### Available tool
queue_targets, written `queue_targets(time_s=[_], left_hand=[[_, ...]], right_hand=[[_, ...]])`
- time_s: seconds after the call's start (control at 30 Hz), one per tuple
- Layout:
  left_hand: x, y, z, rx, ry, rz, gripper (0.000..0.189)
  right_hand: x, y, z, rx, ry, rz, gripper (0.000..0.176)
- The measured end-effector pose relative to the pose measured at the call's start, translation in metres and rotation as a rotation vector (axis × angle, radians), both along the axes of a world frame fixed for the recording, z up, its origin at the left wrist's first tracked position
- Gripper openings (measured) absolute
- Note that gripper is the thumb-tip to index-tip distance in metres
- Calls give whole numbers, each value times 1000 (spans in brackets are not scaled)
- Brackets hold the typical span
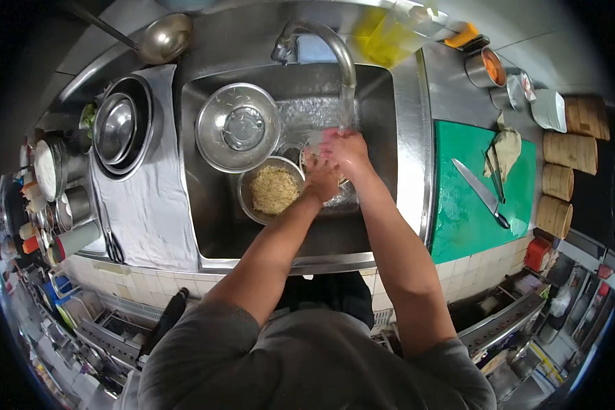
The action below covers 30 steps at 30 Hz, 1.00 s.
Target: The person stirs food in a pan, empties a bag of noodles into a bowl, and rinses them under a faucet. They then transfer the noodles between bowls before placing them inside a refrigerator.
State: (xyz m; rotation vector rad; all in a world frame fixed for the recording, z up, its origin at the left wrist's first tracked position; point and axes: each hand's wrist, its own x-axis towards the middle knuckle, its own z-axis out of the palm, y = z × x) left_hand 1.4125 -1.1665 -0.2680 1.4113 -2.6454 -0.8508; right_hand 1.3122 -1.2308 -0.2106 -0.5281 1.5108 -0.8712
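Note:
Water runs from the curved faucet (347, 72) into the steel sink (215, 236). Under the stream is my right hand (345, 149), its fingers bent; what they hold, if anything, is hidden. My left hand (322, 174) is beside it, fingers spread, over a bowl that the hands mostly cover. Left of my hands, a metal bowl holds pale yellow shreds (275, 190). Behind that bowl sits a wider metal bowl (208, 128) with a little water in its bottom.
On the right, a green cutting board (451, 232) bears a knife (482, 193), tongs and a cloth (507, 149). Stacked bowls (116, 130) and scissors (113, 247) lie on the left. A ladle (165, 39) and yellow container (389, 41) stand behind.

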Motion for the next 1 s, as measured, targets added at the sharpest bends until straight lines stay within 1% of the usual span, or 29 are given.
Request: queue_targets(time_s=[0.07,0.1,0.13,0.17,0.2,0.23,0.27,0.3,0.33,0.4,0.43,0.47,0.5,0.57,0.6,0.63,0.67,0.7,0.73,0.77,0.8,0.83,0.87,0.9,0.97,1.0], left_hand=[[1,-17,-10,72,-111,-34,80],[-3,-26,-9,215,-210,-38,82],[-3,-25,-15,215,-208,-42,82],[0,-28,-24,84,-162,6,85],[0,-33,-29,-49,-113,54,89],[-1,-39,-14,-17,-190,54,98],[-1,-44,-13,-25,-187,49,98],[1,-48,-14,-22,-170,67,101],[1,-49,-18,-17,-155,86,105],[1,-52,-17,-41,-172,91,108],[2,-53,-8,7,-169,82,107],[2,-54,0,55,-165,71,106],[1,-58,7,48,-163,64,106],[3,-62,22,24,29,130,89],[6,-67,-6,21,28,122,89],[8,-77,-58,209,639,292,75],[8,-81,-86,406,1249,456,61],[8,-81,-66,413,1245,449,61],[7,-84,-27,174,900,373,51],[5,-87,-4,-60,553,288,41],[2,-92,-15,-58,554,283,41],[-1,-101,-33,399,978,403,35],[-2,-105,-44,882,1374,511,29],[-3,-104,-40,888,1367,505,29],[-5,-104,-19,769,884,739,28],[-6,-101,-2,766,879,735,28]], right_hand=[[-5,6,13,-12,-8,-65,21],[-8,5,-4,-7,-6,-65,21],[-12,2,-33,-59,184,50,18],[-17,-4,-47,-119,379,163,17],[-19,-8,-36,-127,386,156,17],[-14,-10,-12,-131,483,194,18],[-8,-11,13,-135,580,231,21],[-3,-11,34,-91,606,218,27],[-4,-8,36,-93,606,211,27],[-7,-7,41,-260,597,189,21],[-8,-8,25,-266,598,181,21],[-9,-9,8,-213,480,147,20],[-11,-11,13,-162,364,114,18],[-20,-4,22,-176,352,145,21],[-23,-1,31,-186,338,182,25],[-25,-3,30,-189,340,173,25],[-23,-3,26,-241,285,150,23],[-21,-1,23,-291,230,128,22],[-19,2,32,-289,232,120,22],[-17,8,50,-385,384,156,21],[-15,13,66,-480,535,195,21],[-15,19,73,-507,572,152,20],[-17,27,68,-502,570,144,20],[-21,36,58,-487,610,101,19],[-30,54,58,-475,647,56,20],[-37,67,64,-277,689,184,19]])
